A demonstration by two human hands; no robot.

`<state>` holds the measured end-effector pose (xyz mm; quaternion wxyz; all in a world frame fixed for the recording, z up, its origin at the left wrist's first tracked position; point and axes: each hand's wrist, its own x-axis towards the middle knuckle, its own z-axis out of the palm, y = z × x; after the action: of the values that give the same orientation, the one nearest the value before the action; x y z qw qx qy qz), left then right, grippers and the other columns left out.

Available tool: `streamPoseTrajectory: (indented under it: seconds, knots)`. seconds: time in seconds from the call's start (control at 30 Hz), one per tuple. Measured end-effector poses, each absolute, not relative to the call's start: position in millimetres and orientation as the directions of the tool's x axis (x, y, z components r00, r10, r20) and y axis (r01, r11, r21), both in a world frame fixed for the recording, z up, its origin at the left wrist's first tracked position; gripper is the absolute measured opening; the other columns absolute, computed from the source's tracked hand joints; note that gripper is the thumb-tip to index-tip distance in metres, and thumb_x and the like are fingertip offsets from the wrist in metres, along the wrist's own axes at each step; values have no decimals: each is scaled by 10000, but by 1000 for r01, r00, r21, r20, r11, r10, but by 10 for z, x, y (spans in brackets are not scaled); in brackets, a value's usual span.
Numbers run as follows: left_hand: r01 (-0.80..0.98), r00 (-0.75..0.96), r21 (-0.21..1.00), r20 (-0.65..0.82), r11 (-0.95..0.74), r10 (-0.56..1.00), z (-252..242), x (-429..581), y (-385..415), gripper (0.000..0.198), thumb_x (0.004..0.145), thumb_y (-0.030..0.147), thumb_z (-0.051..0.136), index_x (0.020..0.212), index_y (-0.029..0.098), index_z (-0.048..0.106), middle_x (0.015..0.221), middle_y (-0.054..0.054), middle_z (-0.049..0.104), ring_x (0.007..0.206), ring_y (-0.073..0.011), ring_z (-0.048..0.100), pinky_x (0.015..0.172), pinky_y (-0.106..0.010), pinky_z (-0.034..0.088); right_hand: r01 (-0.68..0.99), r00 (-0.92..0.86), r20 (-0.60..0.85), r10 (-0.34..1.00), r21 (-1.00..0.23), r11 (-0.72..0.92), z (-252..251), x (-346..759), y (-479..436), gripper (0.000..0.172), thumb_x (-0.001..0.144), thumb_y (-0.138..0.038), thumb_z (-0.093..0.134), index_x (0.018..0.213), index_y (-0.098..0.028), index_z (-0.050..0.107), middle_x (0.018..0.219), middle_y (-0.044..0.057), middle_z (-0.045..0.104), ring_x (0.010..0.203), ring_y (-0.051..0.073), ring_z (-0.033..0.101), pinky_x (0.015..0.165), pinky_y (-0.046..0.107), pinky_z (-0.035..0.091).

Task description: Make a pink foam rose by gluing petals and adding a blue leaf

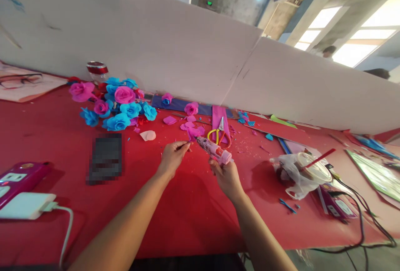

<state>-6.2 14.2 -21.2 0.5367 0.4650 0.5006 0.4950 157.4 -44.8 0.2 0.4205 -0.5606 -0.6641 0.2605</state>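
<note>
My left hand (172, 158) pinches a magenta paper petal (194, 132) between thumb and fingertips. In my right hand (227, 176) is a pink hot glue gun (213, 147), its dark nozzle pointing left and touching or very near the petal; which of the two I cannot tell. Scissors with yellow and orange handles (212, 134) lie just behind the glue gun, partly over a magenta paper strip (218, 112). Loose magenta petals (169, 120) are scattered beyond my left hand, beside a pale pink petal piece (148, 136). A small magenta paper rose (191, 108) lies farther back.
Blue and magenta paper flowers (117, 121) are bunched at the back left, near a red-lidded jar (97, 71). A pixelated dark object (105, 158) and a power strip (18, 181) lie left. At right are a bagged cup (315, 169) and black cables (361, 217). A white partition (162, 41) stands behind.
</note>
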Motion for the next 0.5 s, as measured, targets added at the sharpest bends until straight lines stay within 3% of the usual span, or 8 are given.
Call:
streamPoseTrajectory:
  seconds: [0.17, 0.5]
  knots:
    - [-53, 7, 996, -78, 78, 997, -187, -61, 132, 329, 674, 485, 627, 641, 158, 646, 439, 64, 347, 441, -84, 271, 467, -244, 168, 537, -2, 283, 959, -809, 240, -39, 1584, -446, 311, 835, -485, 494, 866, -205, 627, 517, -3, 476, 540, 163, 486, 466, 238, 366]
    - [4, -34, 999, -38, 38, 999, -303, -67, 177, 305, 693, 455, 615, 636, 160, 666, 450, 42, 437, 433, -80, 295, 451, -236, 183, 585, 36, 364, 931, -763, 275, 113, 1715, -487, 325, 855, -453, 469, 968, -174, 590, 661, 22, 557, 597, 153, 498, 533, 249, 392]
